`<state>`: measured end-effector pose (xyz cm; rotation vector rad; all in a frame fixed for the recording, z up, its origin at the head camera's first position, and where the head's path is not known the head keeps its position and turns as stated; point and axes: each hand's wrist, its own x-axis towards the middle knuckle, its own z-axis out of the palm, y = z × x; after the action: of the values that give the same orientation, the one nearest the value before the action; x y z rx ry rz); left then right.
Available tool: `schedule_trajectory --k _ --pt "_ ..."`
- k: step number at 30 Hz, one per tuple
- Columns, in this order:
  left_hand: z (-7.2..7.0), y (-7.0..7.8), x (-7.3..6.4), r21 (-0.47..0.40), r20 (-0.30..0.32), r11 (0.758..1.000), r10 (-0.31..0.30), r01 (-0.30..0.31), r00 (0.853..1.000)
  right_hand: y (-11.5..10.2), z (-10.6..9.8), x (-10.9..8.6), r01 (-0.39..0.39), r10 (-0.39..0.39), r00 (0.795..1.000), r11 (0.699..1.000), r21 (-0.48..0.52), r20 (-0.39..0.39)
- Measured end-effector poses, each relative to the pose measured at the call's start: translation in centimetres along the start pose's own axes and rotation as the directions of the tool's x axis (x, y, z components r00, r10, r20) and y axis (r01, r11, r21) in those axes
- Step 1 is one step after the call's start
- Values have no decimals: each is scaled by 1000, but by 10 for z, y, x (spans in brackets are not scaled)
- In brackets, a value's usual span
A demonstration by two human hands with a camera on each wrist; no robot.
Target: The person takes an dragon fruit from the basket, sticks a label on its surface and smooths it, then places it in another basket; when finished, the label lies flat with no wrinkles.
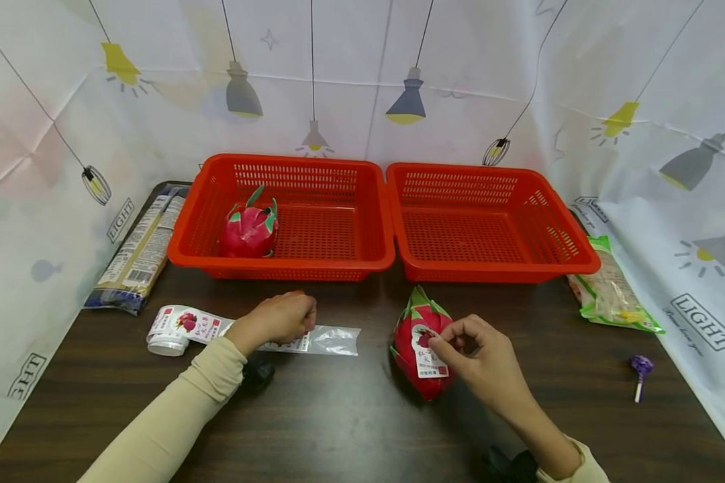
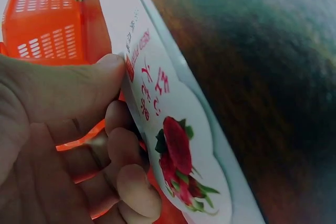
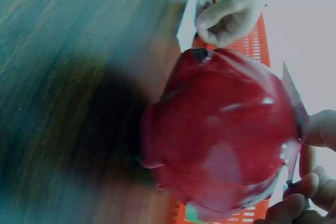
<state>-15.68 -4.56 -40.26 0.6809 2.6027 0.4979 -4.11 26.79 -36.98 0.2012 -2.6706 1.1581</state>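
My left hand (image 1: 282,316) pinches the label strip (image 2: 157,93) between thumb and fingers. The strip, printed with dragon fruit pictures, runs from a label roll (image 1: 169,329) on its left to a bare clear backing end (image 1: 335,341) on its right. A dragon fruit (image 1: 407,359), pink-red with green tips, lies on the table before my right hand (image 1: 483,352). A white label (image 1: 427,362) lies against its upper face, and my right thumb and fingers pinch the label's edge. In the right wrist view this label stands nearly edge-on beside the fruit (image 3: 220,129).
Two red baskets stand side by side at the back; the left basket (image 1: 290,274) holds another dragon fruit (image 1: 249,231). A printed bag (image 1: 139,251) lies far left, a green-edged bag (image 1: 616,288) far right, with a purple lollipop (image 1: 641,365) in front of it. Printed cloth (image 1: 350,80) encloses the table.
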Motion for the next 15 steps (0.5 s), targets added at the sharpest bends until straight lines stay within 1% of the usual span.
schedule_trajectory --k 4,8,11,13,15 --pt "0 1 -1 17 -24 1000 3 -3 1000 1 4 0 60 -63 996 997 -41 -58" --pt "-1 2 0 37 -37 999 6 -5 999 3 6 -1 111 -118 990 990 -88 -75" --pt "-1 3 0 43 -41 999 6 -4 999 4 6 -2 157 -165 985 980 -125 -58" --pt "0 3 -1 41 -46 999 8 -6 999 4 6 -3 205 -213 976 966 -158 -37" --pt "0 2 -1 37 -51 999 12 -10 999 5 6 -4 238 -245 970 951 -199 -8"
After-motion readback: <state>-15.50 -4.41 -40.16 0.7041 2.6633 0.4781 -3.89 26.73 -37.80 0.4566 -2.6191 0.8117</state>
